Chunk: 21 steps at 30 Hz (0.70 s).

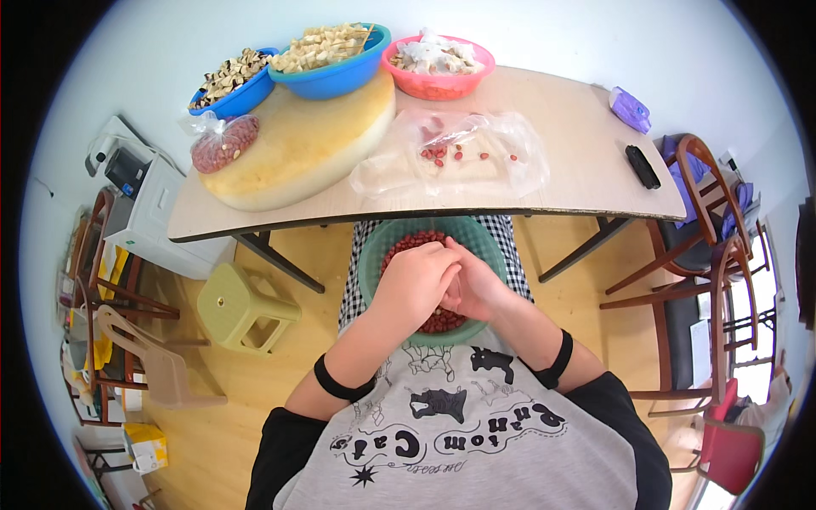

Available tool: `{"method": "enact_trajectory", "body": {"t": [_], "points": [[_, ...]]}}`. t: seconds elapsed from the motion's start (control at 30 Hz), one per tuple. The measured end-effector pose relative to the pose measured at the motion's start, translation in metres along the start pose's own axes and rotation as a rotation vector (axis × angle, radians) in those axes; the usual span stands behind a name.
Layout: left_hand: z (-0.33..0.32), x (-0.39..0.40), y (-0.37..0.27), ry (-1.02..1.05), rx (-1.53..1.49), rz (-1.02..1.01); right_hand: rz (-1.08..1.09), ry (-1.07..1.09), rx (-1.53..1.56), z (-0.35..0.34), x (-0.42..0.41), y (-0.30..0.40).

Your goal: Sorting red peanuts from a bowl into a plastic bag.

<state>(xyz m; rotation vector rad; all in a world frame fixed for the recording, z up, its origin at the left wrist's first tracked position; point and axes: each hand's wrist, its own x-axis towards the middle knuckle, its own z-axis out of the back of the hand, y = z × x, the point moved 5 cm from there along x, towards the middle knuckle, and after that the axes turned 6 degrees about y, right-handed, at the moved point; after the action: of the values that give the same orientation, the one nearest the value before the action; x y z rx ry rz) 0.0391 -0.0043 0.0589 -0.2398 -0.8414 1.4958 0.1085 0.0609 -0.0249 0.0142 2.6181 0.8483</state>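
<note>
A green plastic basin point(488, 255) rests on my lap under the table's front edge. Inside it are many red-skinned peanuts point(440, 322), partly covered by my hands. My left hand point(417, 271) and my right hand point(475, 277) meet above the basin, fingers curled together. Whatever may be between them is hidden. Beyond, on the table, a clear plastic bag point(389, 178) lies spread flat with several loose peanuts point(437, 154) on it. A tied clear bag of peanuts point(223, 143) leans on the edge of a thick round cutting board point(306, 146).
On the table point(574, 127) are a blue basin of cut pieces point(242, 102), a blue basin of skewers point(344, 73), a pink basket point(440, 86), a purple packet point(630, 109) and a black object point(642, 167). A green stool point(236, 306) stands left, wooden chairs point(692, 312) right.
</note>
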Motion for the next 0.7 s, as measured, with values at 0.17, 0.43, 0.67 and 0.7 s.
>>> {"method": "enact_trajectory", "body": {"t": [0.17, 0.43, 0.67, 0.7], "points": [[0.012, -0.009, 0.01, -0.088, -0.103, 0.068, 0.041, 0.193, 0.159, 0.021, -0.001, 0.021], [-0.022, -0.024, 0.058, 0.075, 0.106, 0.132, 0.728, -0.096, -0.395, -0.027, -0.009, 0.168], [-0.031, -0.026, 0.067, 0.122, 0.146, 0.145, 0.901, -0.25, -0.849, -0.028, -0.029, 0.163], [-0.031, -0.027, 0.067, 0.123, 0.144, 0.15, 0.896, -0.249, -0.848, -0.024, -0.03, 0.15]]}}
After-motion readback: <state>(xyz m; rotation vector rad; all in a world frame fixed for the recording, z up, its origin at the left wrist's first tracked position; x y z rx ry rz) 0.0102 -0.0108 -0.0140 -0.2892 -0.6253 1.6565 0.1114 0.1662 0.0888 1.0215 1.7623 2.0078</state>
